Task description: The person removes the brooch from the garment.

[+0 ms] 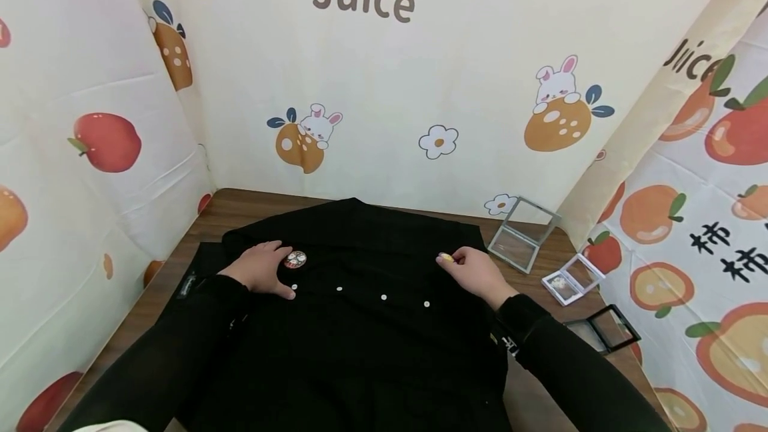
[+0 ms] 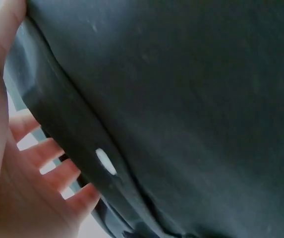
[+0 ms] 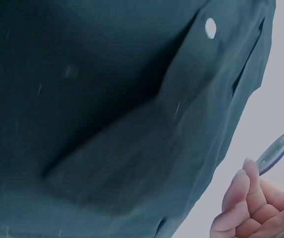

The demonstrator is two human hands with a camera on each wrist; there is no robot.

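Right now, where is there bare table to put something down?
Bare wood shows along the table left of the black shirt, and behind the collar by the backdrop. The right side is crowded: clear cases, a white-framed case, a black-framed one.

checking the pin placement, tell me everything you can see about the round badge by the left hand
The round badge is small, with a pale face carrying red and dark markings too small to read. It lies flat on the black shirt, above the row of white buttons. The left hand rests on the shirt beside it, fingers spread, fingertips at its edge.

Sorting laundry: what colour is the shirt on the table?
Black shirt with white buttons; head view shows it best.
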